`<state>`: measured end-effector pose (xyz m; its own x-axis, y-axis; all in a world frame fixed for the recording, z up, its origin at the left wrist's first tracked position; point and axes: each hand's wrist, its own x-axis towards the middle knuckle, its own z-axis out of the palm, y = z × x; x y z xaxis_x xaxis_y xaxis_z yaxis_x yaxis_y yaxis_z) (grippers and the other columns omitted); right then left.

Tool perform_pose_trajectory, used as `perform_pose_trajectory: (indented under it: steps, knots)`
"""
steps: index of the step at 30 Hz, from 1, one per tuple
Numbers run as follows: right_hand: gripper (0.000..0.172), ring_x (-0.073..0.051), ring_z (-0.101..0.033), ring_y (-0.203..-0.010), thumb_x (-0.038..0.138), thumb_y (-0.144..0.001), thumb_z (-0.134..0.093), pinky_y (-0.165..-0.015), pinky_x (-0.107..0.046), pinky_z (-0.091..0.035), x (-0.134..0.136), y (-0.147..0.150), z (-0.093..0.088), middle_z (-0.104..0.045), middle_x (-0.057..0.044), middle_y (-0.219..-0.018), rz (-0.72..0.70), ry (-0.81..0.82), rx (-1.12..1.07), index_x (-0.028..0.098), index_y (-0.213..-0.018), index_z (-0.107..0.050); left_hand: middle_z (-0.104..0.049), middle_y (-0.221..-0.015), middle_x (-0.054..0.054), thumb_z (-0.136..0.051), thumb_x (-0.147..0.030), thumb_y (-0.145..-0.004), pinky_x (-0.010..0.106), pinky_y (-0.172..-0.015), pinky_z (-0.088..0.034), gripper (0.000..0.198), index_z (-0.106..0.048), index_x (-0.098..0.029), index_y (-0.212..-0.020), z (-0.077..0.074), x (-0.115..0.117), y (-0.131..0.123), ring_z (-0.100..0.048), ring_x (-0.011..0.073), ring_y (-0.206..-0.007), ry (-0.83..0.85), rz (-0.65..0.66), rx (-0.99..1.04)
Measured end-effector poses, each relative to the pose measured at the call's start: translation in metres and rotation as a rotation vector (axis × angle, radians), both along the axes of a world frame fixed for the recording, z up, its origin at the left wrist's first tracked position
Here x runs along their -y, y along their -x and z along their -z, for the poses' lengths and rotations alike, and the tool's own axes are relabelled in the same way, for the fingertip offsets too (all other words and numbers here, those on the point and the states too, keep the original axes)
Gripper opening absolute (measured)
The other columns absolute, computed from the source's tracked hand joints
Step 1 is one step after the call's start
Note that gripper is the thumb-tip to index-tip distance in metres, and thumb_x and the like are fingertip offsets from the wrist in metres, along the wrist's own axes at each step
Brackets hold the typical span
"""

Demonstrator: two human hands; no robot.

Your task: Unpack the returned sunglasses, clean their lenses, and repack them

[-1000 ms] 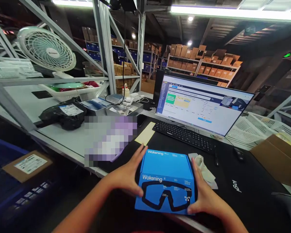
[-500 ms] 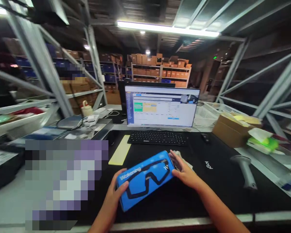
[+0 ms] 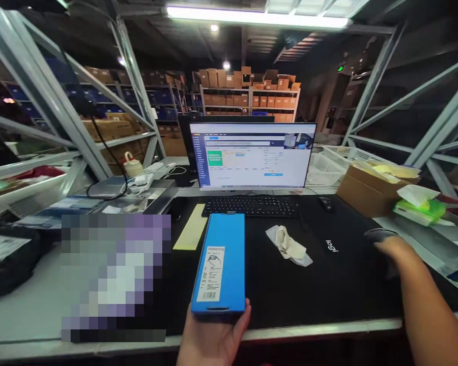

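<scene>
My left hand (image 3: 213, 338) grips the near end of a blue "Wakening" box (image 3: 220, 262) from below. The box is turned so a narrow side with a white barcode label (image 3: 211, 274) faces up, and it points away from me over the black desk mat (image 3: 320, 290). My right hand (image 3: 391, 249) is far out to the right, closed over a grey handheld scanner (image 3: 374, 235) lying on the mat. Only the scanner's dark end shows past my fingers.
Behind the box are a black keyboard (image 3: 252, 206), a lit monitor (image 3: 252, 155) and a yellow paper strip (image 3: 193, 227). A crumpled cloth (image 3: 288, 244) lies mid-mat, with a mouse (image 3: 325, 203) beyond it. A cardboard box (image 3: 366, 190) and green tissue pack (image 3: 420, 208) sit at right.
The box has been turned from its printed face onto a narrow labelled side, now held by my left hand alone. My right hand left the box and went right to the scanner.
</scene>
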<state>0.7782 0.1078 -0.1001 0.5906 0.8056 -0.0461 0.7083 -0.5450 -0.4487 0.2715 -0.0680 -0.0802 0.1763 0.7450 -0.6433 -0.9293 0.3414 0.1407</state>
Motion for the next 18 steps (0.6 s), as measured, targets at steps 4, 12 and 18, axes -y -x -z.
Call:
perform_pose_trajectory:
  steps: [4, 12, 18]
  knots:
    - [0.031, -0.029, -0.066, -0.056, 0.024, -0.087, -0.046, -0.059, -0.043, -0.052, -0.001, 0.005, -0.005, -0.065, -0.019, -0.063, -0.016, 0.144, -0.368, 0.02, -0.058, -0.055, -0.065, -0.124, 0.02, -0.04, -0.044, -0.095, 0.041, -0.085, -0.06, 0.062, -0.036, -0.012, -0.149, 0.006, 0.005, -0.011, -0.066, 0.0304, -0.112, -0.046, 0.041, 0.202]
    - [0.024, -0.017, -0.055, -0.053, 0.04, -0.073, -0.07, -0.051, -0.029, -0.045, 0.04, 0.128, -0.057, -0.061, -0.003, -0.065, -0.523, -0.007, -0.657, 0.02, -0.076, -0.057, -0.072, -0.081, 0.024, -0.038, -0.057, -0.097, 0.023, -0.048, -0.053, 0.071, -0.057, 0.008, -0.119, 0.025, 0.024, 0.008, -0.072, 0.0224, -0.059, -0.024, 0.345, -0.051]
    - [0.041, -0.016, -0.059, -0.056, 0.04, -0.069, -0.076, -0.049, -0.025, -0.046, 0.091, 0.25, -0.142, -0.064, 0.0, -0.068, -0.864, 0.342, -0.58, 0.018, -0.1, -0.061, -0.071, -0.07, 0.01, -0.068, -0.056, -0.078, 0.022, -0.049, -0.049, 0.05, -0.073, -0.009, -0.093, 0.042, 0.062, 0.047, -0.062, 0.0149, -0.052, -0.226, 0.005, -0.768]
